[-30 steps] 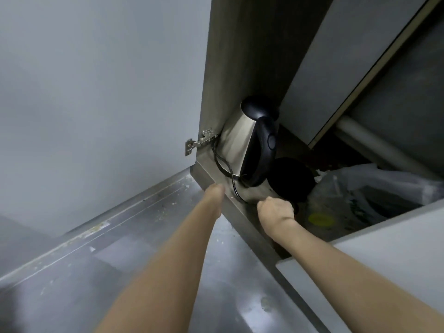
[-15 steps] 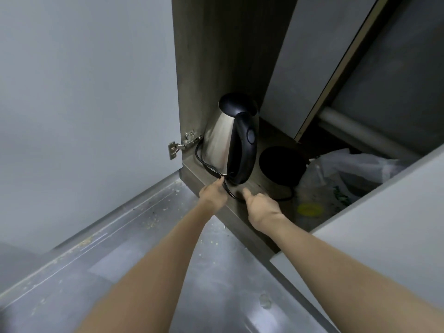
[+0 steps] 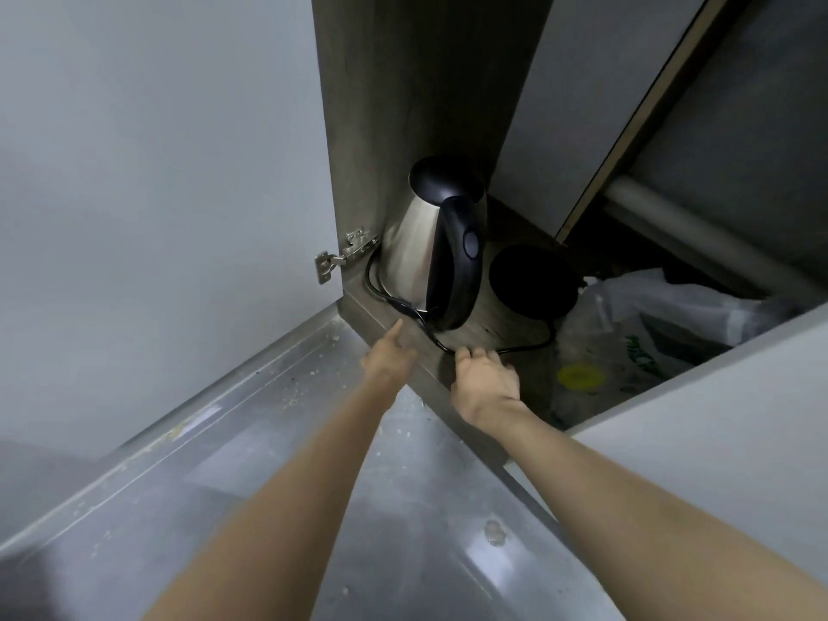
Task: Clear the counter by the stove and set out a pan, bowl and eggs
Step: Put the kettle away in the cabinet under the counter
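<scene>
Both hands have drawn back from the steel kettle with black handle (image 3: 430, 257) standing mid-frame in the open cupboard (image 3: 403, 105), left hand (image 3: 387, 356) open, fingers extended, right hand (image 3: 486, 378) loosely curled over the black cord (image 3: 502, 349).

A crumpled plastic bag (image 3: 672, 307) lies beside a pipe (image 3: 699, 235); a metal hinge (image 3: 345, 253) holds the cabinet door (image 3: 157, 172).

A single head-worn wide-angle view looks forward and up into an open wall cabinet (image 3: 430, 127) at 12 o'clock, close, at arm's reach. The steel counter (image 3: 313, 486) fills the frame from 6 to 8 o'clock, both forearms entering from below.
</scene>
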Motion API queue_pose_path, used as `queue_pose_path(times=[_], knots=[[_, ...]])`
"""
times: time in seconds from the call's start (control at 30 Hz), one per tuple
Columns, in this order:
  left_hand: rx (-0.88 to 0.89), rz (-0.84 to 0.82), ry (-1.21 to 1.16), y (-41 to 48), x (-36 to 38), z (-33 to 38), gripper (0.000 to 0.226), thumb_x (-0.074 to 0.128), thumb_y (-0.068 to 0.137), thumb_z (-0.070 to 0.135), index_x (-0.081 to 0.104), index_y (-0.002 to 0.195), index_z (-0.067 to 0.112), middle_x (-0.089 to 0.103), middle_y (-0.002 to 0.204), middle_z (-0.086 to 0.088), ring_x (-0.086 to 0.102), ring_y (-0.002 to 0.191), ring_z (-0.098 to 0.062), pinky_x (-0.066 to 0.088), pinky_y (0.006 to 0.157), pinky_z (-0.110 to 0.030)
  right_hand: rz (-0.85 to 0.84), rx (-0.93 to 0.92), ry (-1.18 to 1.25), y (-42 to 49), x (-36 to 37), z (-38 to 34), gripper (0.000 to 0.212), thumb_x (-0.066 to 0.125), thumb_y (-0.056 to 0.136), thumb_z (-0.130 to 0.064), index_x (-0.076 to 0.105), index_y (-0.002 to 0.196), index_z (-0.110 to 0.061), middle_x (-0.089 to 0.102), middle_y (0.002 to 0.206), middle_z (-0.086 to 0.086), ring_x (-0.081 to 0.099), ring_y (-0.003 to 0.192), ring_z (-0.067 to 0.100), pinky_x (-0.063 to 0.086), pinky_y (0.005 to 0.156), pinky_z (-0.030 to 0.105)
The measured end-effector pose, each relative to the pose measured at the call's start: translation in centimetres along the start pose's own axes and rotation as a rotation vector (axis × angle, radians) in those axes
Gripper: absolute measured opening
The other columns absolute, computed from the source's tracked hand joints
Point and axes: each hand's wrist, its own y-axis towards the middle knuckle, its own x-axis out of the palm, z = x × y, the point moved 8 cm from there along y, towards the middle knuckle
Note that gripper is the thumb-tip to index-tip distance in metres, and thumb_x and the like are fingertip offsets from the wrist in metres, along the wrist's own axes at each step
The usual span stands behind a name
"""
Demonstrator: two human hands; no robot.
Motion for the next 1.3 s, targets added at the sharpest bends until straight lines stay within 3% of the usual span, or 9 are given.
queue_pose_path(times=[0.13, 0.23, 0.3, 0.37, 0.47, 0.9, 1.03, 1.13, 1.3], knots=[[-0.077, 0.029, -0.117, -4.1, -3.4, 0.4, 0.051, 0.039, 0.096, 0.007, 0.036, 0.145, 0.023, 0.060, 0.093, 0.004, 0.048, 0.068, -0.012, 0.040, 0.063, -0.023, -0.069, -0.040, 0.103, -3.7, -2.5, -1.3, 0.051, 0.049, 0.093, -0.021, 0.036, 0.142, -0.013, 0.040, 0.142, 0.011, 0.034, 0.133, 0.030, 0.032, 0.106, 0.042], [-0.138, 0.072, -0.143, -8.7, -7.2, 2.0, 0.052, 0.037, 0.094, 0.006, 0.043, 0.141, 0.025, 0.054, 0.076, 0.001, 0.039, 0.057, -0.014, 0.036, 0.057, -0.026, -0.054, -0.115, 0.192, -7.5, -7.1, -3.3, 0.045, 0.047, 0.094, -0.022, 0.042, 0.138, -0.018, 0.041, 0.139, 0.007, 0.035, 0.131, 0.027, 0.031, 0.106, 0.041], [-0.159, 0.106, -0.160, -12.5, -10.3, 3.7, 0.051, 0.037, 0.092, 0.006, 0.045, 0.139, 0.024, 0.064, 0.100, -0.008, 0.049, 0.064, -0.019, 0.042, 0.066, -0.031, -0.043, -0.171, 0.243, -10.6, -11.1, -4.8, 0.043, 0.047, 0.094, -0.024, 0.043, 0.137, -0.021, 0.042, 0.138, 0.005, 0.035, 0.131, 0.025, 0.032, 0.104, 0.039], [-0.149, 0.142, -0.168, -16.5, -13.4, 5.9, 0.049, 0.038, 0.092, 0.006, 0.047, 0.137, 0.023, 0.061, 0.123, -0.011, 0.060, 0.093, -0.031, 0.047, 0.083, -0.036, -0.040, -0.207, 0.301, -13.9, -15.5, -6.0, 0.041, 0.047, 0.094, -0.024, 0.044, 0.135, -0.022, 0.044, 0.137, 0.004, 0.037, 0.130, 0.024, 0.035, 0.103, 0.037], [-0.123, 0.187, -0.166, -23.1, -18.0, 10.0, 0.045, 0.041, 0.093, 0.007, 0.048, 0.136, 0.018, 0.056, 0.133, -0.008, 0.053, 0.118, -0.027, 0.041, 0.095, -0.031, -0.049, -0.243, 0.418, -19.5, -22.7, -7.5, 0.038, 0.048, 0.095, -0.021, 0.047, 0.133, -0.021, 0.048, 0.133, 0.004, 0.041, 0.128, 0.024, 0.039, 0.101, 0.037], [0.033, 0.405, -0.005, -46.5, -34.8, 31.3, 0.046, 0.042, 0.097, 0.011, 0.036, 0.142, 0.015, 0.044, 0.140, -0.010, 0.046, 0.124, -0.025, 0.038, 0.103, -0.036, -0.083, -0.363, 0.563, -37.3, -48.2, -10.1, 0.032, 0.049, 0.096, -0.019, 0.052, 0.128, -0.018, 0.054, 0.129, 0.002, 0.050, 0.120, 0.020, 0.046, 0.097, 0.038], [0.102, 0.552, 0.149, -48.8, -39.1, 33.0, 0.051, 0.041, 0.097, 0.013, 0.030, 0.147, 0.016, 0.028, 0.150, -0.011, 0.025, 0.139, -0.027, 0.020, 0.112, -0.035, -0.054, -0.387, 0.601, -39.0, -51.7, -9.9, 0.032, 0.048, 0.097, -0.019, 0.052, 0.128, -0.018, 0.054, 0.128, 0.000, 0.052, 0.116, 0.017, 0.047, 0.096, 0.036], [0.040, 0.612, 0.267, -48.6, -41.9, 32.3, 0.055, 0.044, 0.095, 0.014, 0.027, 0.148, 0.015, 0.021, 0.152, -0.013, 0.017, 0.137, -0.035, 0.029, 0.106, -0.046, -0.010, -0.397, 0.607, -39.4, -53.1, -9.9, 0.031, 0.048, 0.097, -0.018, 0.053, 0.128, -0.019, 0.054, 0.128, -0.001, 0.053, 0.114, 0.016, 0.048, 0.094, 0.033], [-0.120, 0.497, 0.557, -46.0, -43.9, 29.2, 0.065, 0.047, 0.092, 0.017, 0.019, 0.150, 0.016, 0.011, 0.156, -0.012, 0.009, 0.140, -0.039, 0.028, 0.107, -0.052, 0.045, -0.445, 0.570, -39.7, -54.5, -10.8, 0.031, 0.048, 0.097, -0.017, 0.053, 0.128, -0.019, 0.055, 0.127, -0.001, 0.052, 0.113, 0.016, 0.049, 0.092, 0.032]])
